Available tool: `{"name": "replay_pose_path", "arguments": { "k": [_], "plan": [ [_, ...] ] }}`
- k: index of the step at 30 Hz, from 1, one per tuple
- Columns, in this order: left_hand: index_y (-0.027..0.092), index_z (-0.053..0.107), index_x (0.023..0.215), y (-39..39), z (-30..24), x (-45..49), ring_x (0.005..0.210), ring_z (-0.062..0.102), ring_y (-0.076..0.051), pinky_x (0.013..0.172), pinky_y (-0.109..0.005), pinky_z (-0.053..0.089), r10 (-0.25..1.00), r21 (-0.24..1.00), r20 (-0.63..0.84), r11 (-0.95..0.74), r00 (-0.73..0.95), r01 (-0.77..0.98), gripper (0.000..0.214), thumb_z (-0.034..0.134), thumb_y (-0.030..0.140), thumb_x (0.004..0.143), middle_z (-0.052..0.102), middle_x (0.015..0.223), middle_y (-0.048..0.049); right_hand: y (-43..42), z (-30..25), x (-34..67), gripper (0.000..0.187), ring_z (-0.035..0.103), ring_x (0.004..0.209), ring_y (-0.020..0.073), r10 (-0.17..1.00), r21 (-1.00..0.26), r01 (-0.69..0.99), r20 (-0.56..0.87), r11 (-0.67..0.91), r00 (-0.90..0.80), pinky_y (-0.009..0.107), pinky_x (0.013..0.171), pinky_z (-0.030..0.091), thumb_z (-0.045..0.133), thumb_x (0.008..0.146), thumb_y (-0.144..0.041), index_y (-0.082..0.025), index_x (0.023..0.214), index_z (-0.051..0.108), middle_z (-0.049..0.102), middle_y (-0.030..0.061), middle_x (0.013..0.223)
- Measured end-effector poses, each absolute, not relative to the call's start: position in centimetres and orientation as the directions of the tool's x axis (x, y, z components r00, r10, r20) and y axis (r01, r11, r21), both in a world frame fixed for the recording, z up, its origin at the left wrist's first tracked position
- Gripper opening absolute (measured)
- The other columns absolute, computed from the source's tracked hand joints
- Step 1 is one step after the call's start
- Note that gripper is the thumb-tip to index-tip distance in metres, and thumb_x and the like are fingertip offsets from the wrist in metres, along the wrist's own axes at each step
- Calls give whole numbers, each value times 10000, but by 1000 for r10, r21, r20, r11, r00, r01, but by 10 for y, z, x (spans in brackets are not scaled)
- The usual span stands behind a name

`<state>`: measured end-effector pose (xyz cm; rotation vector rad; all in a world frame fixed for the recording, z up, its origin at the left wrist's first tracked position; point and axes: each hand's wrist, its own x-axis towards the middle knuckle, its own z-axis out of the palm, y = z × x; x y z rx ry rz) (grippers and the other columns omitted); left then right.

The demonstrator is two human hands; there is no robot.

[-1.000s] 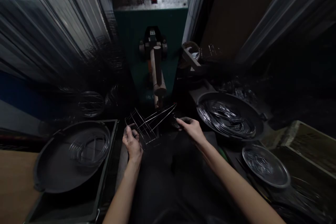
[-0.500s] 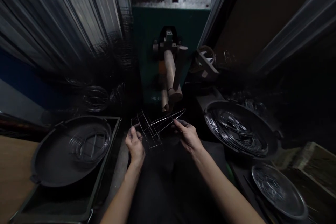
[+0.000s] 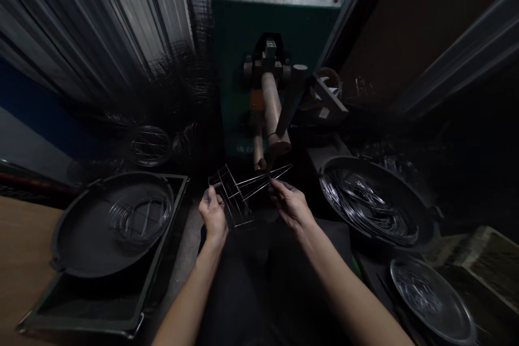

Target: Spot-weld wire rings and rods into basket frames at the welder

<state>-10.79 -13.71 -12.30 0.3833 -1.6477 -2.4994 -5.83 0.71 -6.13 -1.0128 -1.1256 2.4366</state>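
My left hand (image 3: pixel 213 215) is closed on the left side of a small wire rack (image 3: pixel 235 185), thumb on top. The rack is made of thin bright rods with a narrow V-shaped loop reaching out to the right. My right hand (image 3: pixel 293 206) pinches thumb and finger together by that loop, at a thin wire; exactly which wire is hard to see. The loop lies just below the tip of the lower metal arm (image 3: pixel 258 151) of a green machine that looks like a spot welder (image 3: pixel 239 27). Whether they touch cannot be told.
At left, a dark round pan (image 3: pixel 81 243) with wire rings stands on a crate (image 3: pixel 85 321). To the right are a pan (image 3: pixel 427 230) of wire loops and a metal plate (image 3: pixel 450 308) of short wire pieces. A thick upper arm (image 3: pixel 272 100) juts forward above my hands.
The view has shifted a little, so the machine sits farther right and higher. Both hands keep hold of the wire, and the rack has tilted slightly and come closer to the lower arm's tip.
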Motion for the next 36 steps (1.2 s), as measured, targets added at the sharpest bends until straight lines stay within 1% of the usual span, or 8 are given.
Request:
{"name": "replay_pose_path", "arguments": {
  "k": [4, 8, 15, 20, 27, 29, 31, 36],
  "plan": [
    [129, 644, 873, -135, -120, -108, 418, 277, -31, 399, -158, 196, -218, 900, -159, -433, -963, -50, 437, 624, 543, 736, 326, 519, 74, 7, -61, -60, 165, 538, 504, 64, 490, -734, 47, -498, -678, -716, 135, 396, 384, 794, 549, -135, -116, 630, 652, 607, 2, 568],
    [121, 644, 886, -133, -118, -109, 417, 282, -30, 398, -156, 196, -226, 900, -171, -432, -959, -59, 457, 632, 549, 725, 330, 515, 74, 7, -60, -62, 140, 535, 486, 58, 481, -721, 50, -510, -691, -713, 121, 386, 380, 776, 574, -118, -109, 633, 649, 602, -1, 543],
    [120, 642, 855, -129, -117, -112, 416, 273, -31, 395, -155, 190, -222, 906, -144, -423, -964, -38, 442, 637, 542, 723, 323, 506, 75, 6, -53, -62, 68, 558, 501, 55, 488, -713, 64, -540, -699, -685, 104, 401, 396, 708, 649, -79, -109, 637, 648, 607, 0, 536],
    [110, 644, 857, -127, -114, -112, 414, 267, -30, 393, -151, 186, -222, 911, -121, -411, -968, -19, 417, 625, 511, 744, 314, 494, 78, 9, -54, -63, 106, 574, 533, 70, 517, -719, 36, -532, -694, -671, 124, 423, 410, 729, 614, -77, -126, 603, 636, 614, -1, 548],
    [112, 651, 858, -125, -113, -113, 388, 250, -22, 382, -159, 196, -198, 903, -164, -424, -966, -66, 390, 618, 482, 742, 337, 501, 81, 12, -57, -57, 27, 580, 570, 62, 466, -690, 15, -504, -723, -727, 136, 452, 417, 686, 676, -107, -129, 671, 670, 639, -5, 633],
    [119, 647, 865, -125, -113, -112, 383, 252, -19, 383, -158, 196, -188, 896, -173, -438, -967, -75, 373, 618, 470, 743, 338, 500, 84, 17, -60, -48, 40, 583, 583, 65, 469, -696, 14, -498, -718, -730, 138, 452, 420, 707, 672, -145, -133, 699, 681, 641, -3, 654],
    [125, 640, 860, -125, -114, -109, 385, 268, -15, 388, -156, 204, -202, 887, -188, -455, -961, -78, 364, 632, 465, 731, 357, 509, 85, 23, -64, -35, 102, 580, 586, 66, 491, -714, 17, -497, -700, -715, 137, 453, 422, 737, 648, -169, -130, 730, 691, 647, 4, 674],
    [119, 625, 834, -124, -113, -111, 391, 292, -15, 389, -153, 199, -252, 859, -227, -506, -941, -72, 367, 647, 464, 711, 376, 514, 83, 39, -73, -4, 168, 562, 562, 59, 528, -717, 48, -556, -696, -642, 119, 426, 411, 776, 576, -121, -138, 726, 703, 646, -2, 657]
  ]
}}
